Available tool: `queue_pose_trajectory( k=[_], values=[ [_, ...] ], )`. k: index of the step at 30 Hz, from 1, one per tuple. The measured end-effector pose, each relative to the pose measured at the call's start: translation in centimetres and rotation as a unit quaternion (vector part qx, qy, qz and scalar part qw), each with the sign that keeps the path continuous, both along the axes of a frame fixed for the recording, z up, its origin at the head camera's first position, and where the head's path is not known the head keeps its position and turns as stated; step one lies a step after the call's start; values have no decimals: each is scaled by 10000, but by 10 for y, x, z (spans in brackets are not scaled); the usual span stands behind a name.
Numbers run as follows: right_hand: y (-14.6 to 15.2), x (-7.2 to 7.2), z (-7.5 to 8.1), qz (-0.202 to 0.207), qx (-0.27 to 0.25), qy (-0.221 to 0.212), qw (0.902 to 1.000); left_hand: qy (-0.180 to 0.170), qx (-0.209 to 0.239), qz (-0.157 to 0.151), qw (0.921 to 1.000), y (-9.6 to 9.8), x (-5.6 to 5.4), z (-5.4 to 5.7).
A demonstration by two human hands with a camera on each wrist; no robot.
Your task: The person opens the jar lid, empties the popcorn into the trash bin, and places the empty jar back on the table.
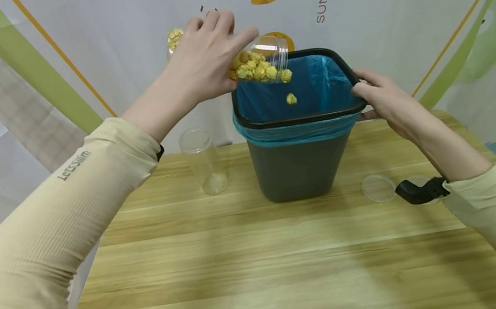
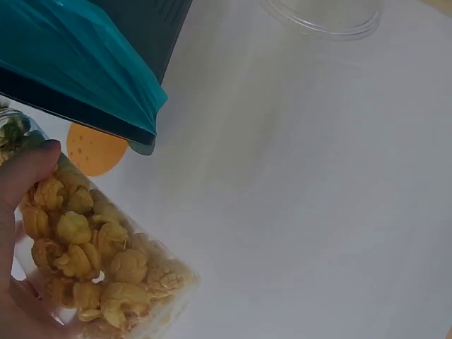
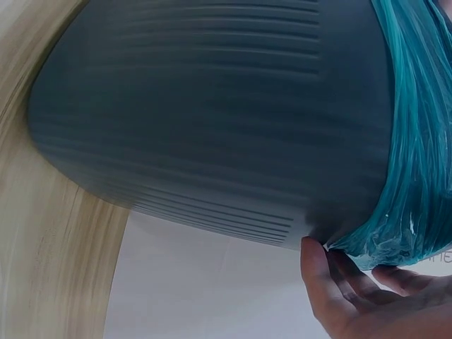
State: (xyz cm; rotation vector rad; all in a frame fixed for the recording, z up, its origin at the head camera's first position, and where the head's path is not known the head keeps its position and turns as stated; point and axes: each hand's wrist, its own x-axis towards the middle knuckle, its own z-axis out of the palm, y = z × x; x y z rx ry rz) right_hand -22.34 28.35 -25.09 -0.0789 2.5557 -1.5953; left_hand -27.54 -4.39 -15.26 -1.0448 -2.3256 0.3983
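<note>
My left hand [image 1: 209, 54] grips a clear jar [image 1: 277, 51] of yellow popcorn [image 1: 253, 66], tilted with its mouth over the trash can [image 1: 301, 162]. One popcorn piece [image 1: 291, 98] is in mid-air below the jar mouth, and another sits right at the rim. In the left wrist view plenty of popcorn [image 2: 92, 254] fills the jar's lower end, with the thumb across its side. The can is dark grey, with a black rim and a blue liner bag [image 3: 417, 141] folded over its edge. My right hand [image 1: 384, 99] holds the can's right rim, thumb on top and fingers beneath.
An upright clear jar [image 1: 204, 164] stands on the wooden table [image 1: 267, 271], left of the can. Clear round lids [image 1: 378, 188] lie to the can's right, one partly behind the right wrist's black strap [image 1: 421, 191]. A printed curtain [image 1: 132, 21] hangs behind the table.
</note>
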Motion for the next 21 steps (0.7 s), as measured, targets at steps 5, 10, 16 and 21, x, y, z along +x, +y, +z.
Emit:
queue_pose_trajectory(
  k=[5,10,16,21],
  values=[
    [-1,-1,0,-64,20,1,10000,261,-204,-163,9993,2,-7,1],
    [-2,-1,-1,-89,71,48,9999,393,-347,-221,9984,3,-8,3],
    [-2,0,-1,-76,22,58,10000,451,-557,-204,9972,7,-8,5],
    [-2,1,0,-56,-28,55,10000,805,-722,-251,9938,10,-8,7]
  ],
)
